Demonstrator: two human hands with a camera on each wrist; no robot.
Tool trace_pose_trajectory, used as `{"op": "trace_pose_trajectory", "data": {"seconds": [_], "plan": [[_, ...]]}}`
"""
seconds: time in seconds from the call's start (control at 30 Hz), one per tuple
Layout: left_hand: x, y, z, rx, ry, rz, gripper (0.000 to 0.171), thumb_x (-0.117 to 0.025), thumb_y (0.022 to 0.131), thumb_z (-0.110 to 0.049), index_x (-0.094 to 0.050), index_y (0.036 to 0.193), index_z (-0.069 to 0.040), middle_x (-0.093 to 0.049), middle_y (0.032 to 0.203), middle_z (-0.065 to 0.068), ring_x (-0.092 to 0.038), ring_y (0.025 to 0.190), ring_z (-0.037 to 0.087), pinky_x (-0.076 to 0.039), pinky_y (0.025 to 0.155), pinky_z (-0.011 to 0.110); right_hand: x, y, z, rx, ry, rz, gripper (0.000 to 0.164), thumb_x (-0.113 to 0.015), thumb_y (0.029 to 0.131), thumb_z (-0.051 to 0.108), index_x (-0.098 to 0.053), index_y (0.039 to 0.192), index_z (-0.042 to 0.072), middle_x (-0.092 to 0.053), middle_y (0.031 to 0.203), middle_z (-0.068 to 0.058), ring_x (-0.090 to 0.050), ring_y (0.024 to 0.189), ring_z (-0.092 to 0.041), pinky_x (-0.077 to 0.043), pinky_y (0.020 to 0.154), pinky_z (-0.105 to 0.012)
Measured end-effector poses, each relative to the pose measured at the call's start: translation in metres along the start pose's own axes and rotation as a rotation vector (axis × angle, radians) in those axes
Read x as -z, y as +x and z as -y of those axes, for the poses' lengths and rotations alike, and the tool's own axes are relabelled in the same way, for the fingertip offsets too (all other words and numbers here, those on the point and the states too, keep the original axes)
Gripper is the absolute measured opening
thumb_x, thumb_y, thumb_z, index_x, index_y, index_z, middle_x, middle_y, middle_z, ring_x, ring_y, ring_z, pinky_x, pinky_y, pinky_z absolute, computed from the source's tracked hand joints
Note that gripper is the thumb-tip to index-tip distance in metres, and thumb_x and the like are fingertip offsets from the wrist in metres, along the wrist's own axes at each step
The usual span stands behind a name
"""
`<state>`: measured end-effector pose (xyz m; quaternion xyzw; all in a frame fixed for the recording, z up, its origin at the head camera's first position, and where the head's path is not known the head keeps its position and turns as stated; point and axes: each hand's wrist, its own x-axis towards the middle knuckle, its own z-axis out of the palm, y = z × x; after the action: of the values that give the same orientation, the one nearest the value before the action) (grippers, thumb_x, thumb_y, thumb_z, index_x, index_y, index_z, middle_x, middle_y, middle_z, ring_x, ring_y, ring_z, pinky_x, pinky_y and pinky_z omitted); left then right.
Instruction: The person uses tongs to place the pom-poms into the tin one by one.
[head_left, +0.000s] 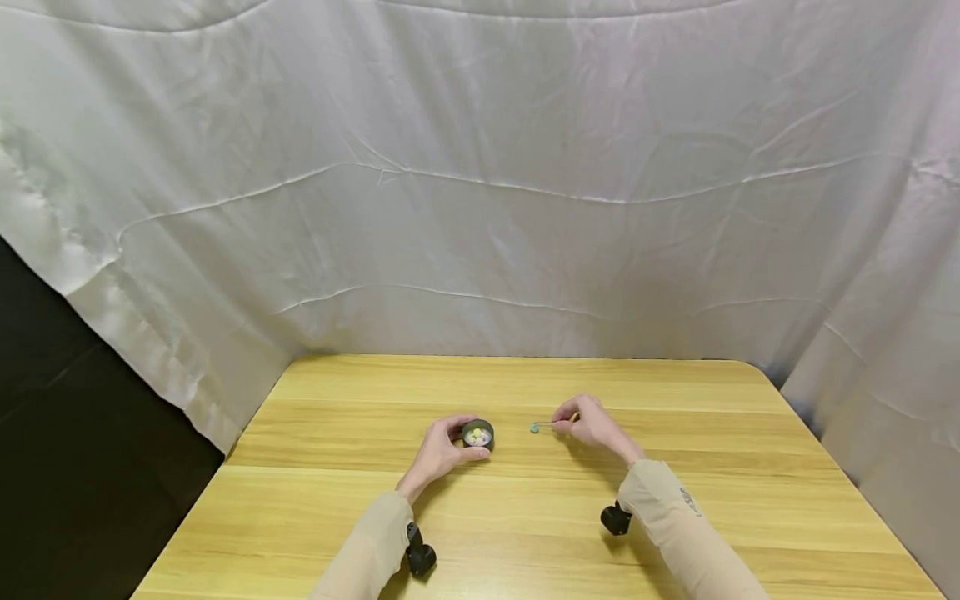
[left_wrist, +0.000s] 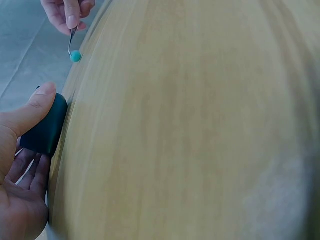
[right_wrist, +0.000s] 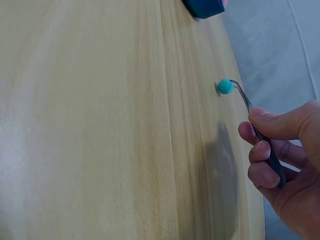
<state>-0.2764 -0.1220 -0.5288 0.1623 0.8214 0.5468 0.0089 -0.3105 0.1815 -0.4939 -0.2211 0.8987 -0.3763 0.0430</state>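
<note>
My left hand (head_left: 438, 452) grips a small round dark bowl (head_left: 490, 444) from its left side, thumb and fingers around its wall. Several small yellow and pale balls (head_left: 477, 434) lie inside it. To the right, my right hand (head_left: 592, 423) holds curved-tip tweezers (right_wrist: 246, 98) between thumb and fingers. At the tweezers' tip is a small teal ball (right_wrist: 225, 86), right of the bowl. A shadow sits close beside the ball; whether it touches the table cannot be told. The left wrist view shows the bowl's dark outer wall (left_wrist: 50, 127), not its inside.
Both hands work over a wood-grain table (head_left: 525, 517). A pale grey curtain (head_left: 480, 250) hangs behind its far edge and along the sides. Black wrist cameras (head_left: 616, 519) hang below both sleeves, near the tabletop. A dark area (head_left: 75, 433) lies beyond the table at left.
</note>
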Motion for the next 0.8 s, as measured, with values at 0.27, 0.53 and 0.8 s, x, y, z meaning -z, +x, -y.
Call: {"op": "trace_pose_trajectory", "data": {"seconds": [0.27, 0.53, 0.8], "plan": [[0.0, 0.0, 0.0, 0.0, -0.001, -0.002, 0.057, -0.087, 0.08, -0.018, -0.064, 0.13, -0.003, -0.068, 0.124, 0.02, -0.067, 0.111, 0.035, -0.056, 0.095, 0.047, 0.002, -0.001, 0.003, 0.032, 0.001, -0.007, 0.011, -0.067, 0.093, 0.004, -0.076, 0.094, -0.002, -0.074, 0.083, -0.016, -0.057, 0.065, -0.009, -0.047, 0.056, -0.019], [0.001, -0.001, -0.001, 0.011, -0.003, 0.005, 0.058, -0.086, 0.081, -0.018, -0.064, 0.132, -0.004, -0.068, 0.125, 0.019, -0.067, 0.113, 0.035, -0.056, 0.096, 0.047, -0.001, 0.002, 0.009, 0.035, -0.015, -0.031, 0.011, -0.067, 0.093, 0.004, -0.077, 0.093, 0.0, -0.075, 0.086, -0.01, -0.064, 0.074, -0.018, -0.049, 0.063, -0.018], [0.001, -0.002, -0.003, 0.013, 0.007, 0.014, 0.058, -0.085, 0.081, -0.018, -0.063, 0.133, -0.004, -0.067, 0.126, 0.019, -0.067, 0.113, 0.034, -0.056, 0.096, 0.046, -0.003, 0.004, 0.018, 0.024, -0.01, -0.036, 0.01, -0.068, 0.093, 0.005, -0.078, 0.093, 0.002, -0.075, 0.086, -0.009, -0.061, 0.072, -0.013, -0.048, 0.062, -0.02]]}}
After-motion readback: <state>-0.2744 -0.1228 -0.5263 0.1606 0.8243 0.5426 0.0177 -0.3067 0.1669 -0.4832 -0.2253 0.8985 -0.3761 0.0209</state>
